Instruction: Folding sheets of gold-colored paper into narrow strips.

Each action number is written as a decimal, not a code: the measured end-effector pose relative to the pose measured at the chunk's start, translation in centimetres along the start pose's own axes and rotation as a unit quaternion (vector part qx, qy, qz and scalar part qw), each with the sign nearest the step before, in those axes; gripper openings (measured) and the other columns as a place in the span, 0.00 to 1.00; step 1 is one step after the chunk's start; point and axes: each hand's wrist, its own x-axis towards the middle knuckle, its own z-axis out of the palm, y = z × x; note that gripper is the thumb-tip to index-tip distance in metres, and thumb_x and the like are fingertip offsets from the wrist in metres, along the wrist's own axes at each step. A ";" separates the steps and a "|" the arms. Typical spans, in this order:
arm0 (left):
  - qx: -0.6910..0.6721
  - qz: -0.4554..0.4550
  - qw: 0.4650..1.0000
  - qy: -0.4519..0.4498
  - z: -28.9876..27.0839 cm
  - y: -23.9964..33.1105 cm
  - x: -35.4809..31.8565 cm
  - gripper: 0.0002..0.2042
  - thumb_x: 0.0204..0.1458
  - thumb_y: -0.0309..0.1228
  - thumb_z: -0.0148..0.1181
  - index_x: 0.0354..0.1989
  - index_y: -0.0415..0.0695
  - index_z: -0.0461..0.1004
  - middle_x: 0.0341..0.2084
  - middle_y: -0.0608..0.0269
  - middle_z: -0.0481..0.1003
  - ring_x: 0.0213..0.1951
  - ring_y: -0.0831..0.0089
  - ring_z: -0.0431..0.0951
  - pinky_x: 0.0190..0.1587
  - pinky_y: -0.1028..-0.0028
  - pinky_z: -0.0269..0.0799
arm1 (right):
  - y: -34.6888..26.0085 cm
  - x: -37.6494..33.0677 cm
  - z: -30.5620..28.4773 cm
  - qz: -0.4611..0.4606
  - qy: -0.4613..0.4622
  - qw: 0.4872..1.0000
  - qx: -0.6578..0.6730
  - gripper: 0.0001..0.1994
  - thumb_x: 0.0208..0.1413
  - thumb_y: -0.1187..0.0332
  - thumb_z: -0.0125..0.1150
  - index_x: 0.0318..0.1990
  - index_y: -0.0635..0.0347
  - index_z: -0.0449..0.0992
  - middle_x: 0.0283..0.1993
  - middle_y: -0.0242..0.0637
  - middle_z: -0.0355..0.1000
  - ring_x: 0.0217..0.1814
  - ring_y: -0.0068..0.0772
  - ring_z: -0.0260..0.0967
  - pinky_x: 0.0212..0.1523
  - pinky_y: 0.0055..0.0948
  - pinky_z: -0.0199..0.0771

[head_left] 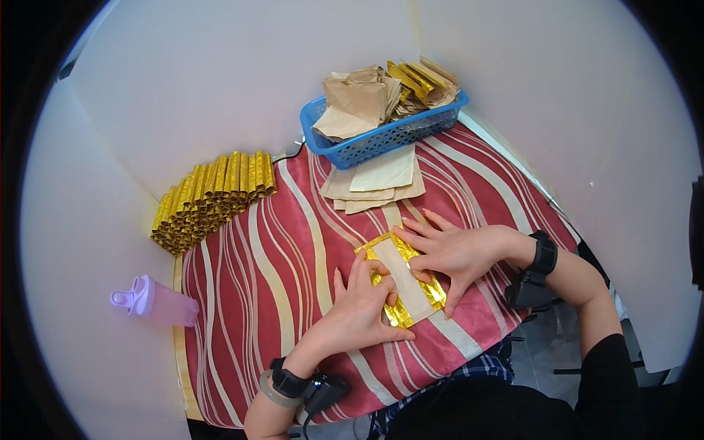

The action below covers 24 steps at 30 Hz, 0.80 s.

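Observation:
A gold foil paper sheet (402,278) lies on the striped cloth in front of me. Its long gold sides are folded inward over a plain beige middle. On the sheet's left side rests my left hand (361,306), some fingers bent onto the gold strip and the thumb stretched along the near edge. My right hand (463,253) lies across the right side, its fingers spread and pressing down. Both hands touch the paper without gripping it, and parts of the gold strips are hidden beneath them.
Beyond the sheet, beige paper sheets (381,180) lie by a blue basket (396,137) full of brown and gold papers. Many rolled gold paper tubes (213,192) are stacked at the far left. A pink bottle (163,301) stands at the left. White panels surround the cloth-covered table (249,352).

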 end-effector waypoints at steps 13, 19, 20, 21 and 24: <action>-0.073 -0.011 0.997 -0.013 -0.3 -0.5 0.1 0.17 0.46 0.41 0.68 0.33 0.44 0.68 0.55 0.52 0.56 0.69 0.38 0.39 0.59 0.28 0.36 | 0.5 -0.1 -0.3 0.011 -0.018 0.999 0.028 0.26 0.49 0.41 0.61 0.39 0.56 0.71 0.70 0.68 0.42 0.75 0.71 0.24 0.69 0.63 0.20; -0.053 -0.027 0.998 -0.015 -0.5 -0.7 -0.2 0.14 0.45 0.37 0.70 0.31 0.47 0.69 0.53 0.55 0.60 0.68 0.45 0.44 0.60 0.41 0.42 | 0.4 -0.1 -0.4 0.027 0.045 0.998 -0.019 0.37 0.44 0.38 0.64 0.47 0.67 0.71 0.69 0.63 0.48 0.75 0.58 0.36 0.70 0.63 0.24; -0.051 -0.027 0.998 -0.014 -0.7 -0.8 -0.2 0.14 0.45 0.37 0.70 0.31 0.47 0.69 0.53 0.55 0.60 0.68 0.45 0.44 0.60 0.41 0.42 | 0.3 -0.2 -0.4 0.027 0.046 0.998 -0.021 0.37 0.44 0.38 0.64 0.47 0.67 0.71 0.69 0.63 0.48 0.75 0.58 0.36 0.70 0.63 0.24; -0.031 -0.019 0.999 -0.009 -1.0 -0.8 -0.3 0.14 0.44 0.36 0.70 0.30 0.47 0.70 0.52 0.56 0.61 0.68 0.47 0.45 0.60 0.39 0.41 | -0.1 -0.2 -0.5 0.036 0.059 0.996 -0.052 0.40 0.43 0.37 0.63 0.47 0.71 0.70 0.66 0.64 0.52 0.74 0.58 0.42 0.70 0.61 0.27; 0.041 0.003 0.997 0.062 -1.0 -0.8 -0.5 0.12 0.42 0.34 0.70 0.29 0.47 0.71 0.49 0.59 0.65 0.66 0.51 0.51 0.60 0.42 0.45 | -0.9 -0.3 0.3 0.071 0.110 0.984 -0.124 0.44 0.40 0.34 0.62 0.45 0.75 0.69 0.63 0.64 0.59 0.70 0.56 0.51 0.71 0.56 0.33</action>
